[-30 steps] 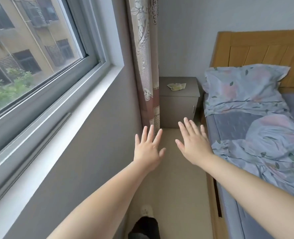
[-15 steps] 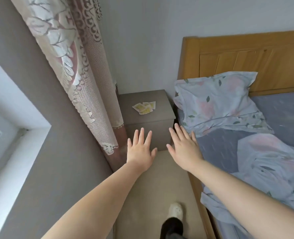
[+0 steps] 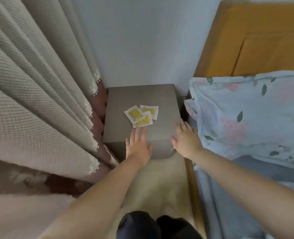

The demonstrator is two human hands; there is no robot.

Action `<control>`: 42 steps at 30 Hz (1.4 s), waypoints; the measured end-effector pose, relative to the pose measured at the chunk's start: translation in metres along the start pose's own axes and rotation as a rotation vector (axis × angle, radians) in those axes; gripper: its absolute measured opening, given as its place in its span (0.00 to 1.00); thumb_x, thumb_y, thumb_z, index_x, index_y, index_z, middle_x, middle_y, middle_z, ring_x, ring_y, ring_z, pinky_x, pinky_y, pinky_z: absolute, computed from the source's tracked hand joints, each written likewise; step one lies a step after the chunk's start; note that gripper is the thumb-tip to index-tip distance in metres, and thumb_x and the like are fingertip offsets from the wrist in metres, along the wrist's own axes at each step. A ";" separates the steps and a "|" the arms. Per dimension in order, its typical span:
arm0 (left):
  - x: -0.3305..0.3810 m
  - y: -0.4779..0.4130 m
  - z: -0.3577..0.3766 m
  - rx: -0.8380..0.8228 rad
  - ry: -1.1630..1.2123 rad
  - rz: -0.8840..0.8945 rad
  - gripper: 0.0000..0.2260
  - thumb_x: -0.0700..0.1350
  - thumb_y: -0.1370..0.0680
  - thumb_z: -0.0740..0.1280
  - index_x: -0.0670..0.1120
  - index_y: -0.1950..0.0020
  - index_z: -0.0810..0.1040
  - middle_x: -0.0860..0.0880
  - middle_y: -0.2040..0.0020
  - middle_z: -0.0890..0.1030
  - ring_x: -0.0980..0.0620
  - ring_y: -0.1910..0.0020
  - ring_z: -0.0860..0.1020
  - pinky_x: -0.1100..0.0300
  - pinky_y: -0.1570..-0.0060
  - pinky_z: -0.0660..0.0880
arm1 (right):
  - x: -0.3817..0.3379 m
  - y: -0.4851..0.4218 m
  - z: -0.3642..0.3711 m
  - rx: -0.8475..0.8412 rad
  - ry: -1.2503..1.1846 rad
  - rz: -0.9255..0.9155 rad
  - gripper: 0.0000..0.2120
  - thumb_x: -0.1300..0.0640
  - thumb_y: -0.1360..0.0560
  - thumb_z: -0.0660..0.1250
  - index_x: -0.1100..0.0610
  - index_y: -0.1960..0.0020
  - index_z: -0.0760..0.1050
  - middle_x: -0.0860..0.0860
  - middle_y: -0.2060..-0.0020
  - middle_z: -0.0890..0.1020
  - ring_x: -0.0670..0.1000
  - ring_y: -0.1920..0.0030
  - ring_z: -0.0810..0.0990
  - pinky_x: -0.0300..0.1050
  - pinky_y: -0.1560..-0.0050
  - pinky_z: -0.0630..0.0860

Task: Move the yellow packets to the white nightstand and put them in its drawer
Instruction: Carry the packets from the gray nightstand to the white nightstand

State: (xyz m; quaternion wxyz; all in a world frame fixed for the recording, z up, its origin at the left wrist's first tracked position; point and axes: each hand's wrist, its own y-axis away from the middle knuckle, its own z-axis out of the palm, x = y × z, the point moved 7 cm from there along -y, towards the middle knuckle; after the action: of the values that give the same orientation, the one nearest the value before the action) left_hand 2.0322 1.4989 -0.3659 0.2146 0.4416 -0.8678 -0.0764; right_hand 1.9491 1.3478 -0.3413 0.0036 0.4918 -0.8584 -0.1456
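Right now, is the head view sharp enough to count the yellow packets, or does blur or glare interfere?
Head view: packets on the grey nightstand fairly sharp, three overlapping, no glare; left hand and right hand slightly smeared; curtain blurred at lower left; headboard bowed by the wide lens.

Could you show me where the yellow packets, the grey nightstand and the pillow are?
yellow packets (image 3: 141,116): head view, middle of the overlapping pile.
grey nightstand (image 3: 161,100): head view, bare top, back right.
pillow (image 3: 246,114): head view, centre of the flowered case.

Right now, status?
Left hand open, just short of three overlapping white-edged yellow packets on grey boxy nightstand. Right hand open at its right edge. Nothing in between.
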 end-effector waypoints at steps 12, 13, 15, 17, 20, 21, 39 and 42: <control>-0.102 -0.260 0.070 -0.083 0.162 -0.143 0.27 0.47 0.18 0.58 0.52 0.21 0.50 0.50 0.21 0.48 0.46 0.23 0.48 0.48 0.26 0.54 | -0.027 -0.259 0.116 -0.316 -0.065 0.001 0.35 0.45 0.23 0.62 0.58 0.24 0.52 0.56 0.24 0.54 0.57 0.25 0.54 0.51 0.27 0.56; -0.106 -0.278 0.076 -0.104 0.112 -0.110 0.28 0.49 0.18 0.58 0.53 0.21 0.50 0.52 0.21 0.47 0.47 0.22 0.46 0.48 0.26 0.53 | -0.033 -0.277 0.126 -0.331 -0.014 -0.016 0.36 0.44 0.23 0.63 0.58 0.24 0.51 0.56 0.23 0.51 0.57 0.24 0.52 0.52 0.27 0.54; -0.113 -0.306 0.091 -0.162 -0.055 -0.009 0.29 0.53 0.19 0.58 0.54 0.21 0.48 0.53 0.21 0.45 0.47 0.22 0.43 0.47 0.26 0.50 | -0.044 -0.308 0.146 -0.360 0.087 -0.045 0.39 0.42 0.24 0.63 0.58 0.23 0.48 0.56 0.23 0.48 0.58 0.23 0.47 0.55 0.26 0.48; -0.119 -0.321 0.101 -0.227 -0.174 0.069 0.31 0.57 0.20 0.58 0.54 0.21 0.46 0.53 0.21 0.43 0.48 0.22 0.41 0.47 0.26 0.46 | -0.050 -0.330 0.163 -0.377 0.130 -0.060 0.43 0.39 0.27 0.64 0.57 0.23 0.46 0.56 0.23 0.48 0.58 0.24 0.46 0.58 0.26 0.46; -0.125 -0.336 0.100 -0.252 -0.236 0.111 0.38 0.62 0.24 0.62 0.54 0.21 0.46 0.54 0.21 0.45 0.47 0.23 0.45 0.48 0.27 0.49 | -0.051 -0.352 0.174 -0.357 0.105 -0.038 0.51 0.38 0.35 0.72 0.53 0.23 0.48 0.55 0.29 0.60 0.58 0.28 0.58 0.54 0.29 0.55; -0.125 -0.341 0.096 -0.235 -0.264 0.124 0.41 0.63 0.26 0.65 0.55 0.22 0.46 0.53 0.21 0.48 0.46 0.24 0.50 0.49 0.28 0.54 | -0.052 -0.357 0.173 -0.349 0.090 -0.025 0.51 0.39 0.37 0.74 0.52 0.24 0.50 0.54 0.32 0.65 0.57 0.31 0.63 0.52 0.33 0.59; -0.112 -0.355 0.090 -0.168 0.087 -0.253 0.19 0.59 0.28 0.70 0.45 0.50 0.73 0.46 0.48 0.77 0.43 0.48 0.76 0.56 0.58 0.66 | 0.018 -0.338 0.189 -0.460 -0.797 0.594 0.10 0.62 0.35 0.75 0.55 0.56 0.78 0.53 0.57 0.82 0.55 0.55 0.82 0.47 0.54 0.79; -0.108 -0.348 0.095 -0.085 0.319 -0.329 0.14 0.52 0.22 0.65 0.41 0.50 0.74 0.44 0.46 0.76 0.42 0.47 0.74 0.54 0.55 0.66 | 0.036 -0.314 0.195 -0.375 -1.171 0.753 0.12 0.69 0.34 0.74 0.54 0.59 0.77 0.54 0.56 0.83 0.56 0.53 0.82 0.55 0.47 0.79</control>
State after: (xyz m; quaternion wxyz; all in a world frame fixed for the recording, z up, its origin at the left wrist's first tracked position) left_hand 2.3016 1.3715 -0.5956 0.3524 0.5742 -0.7351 -0.0762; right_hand 2.1665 1.2166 -0.6123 -0.3228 -0.0052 -0.7912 -0.5193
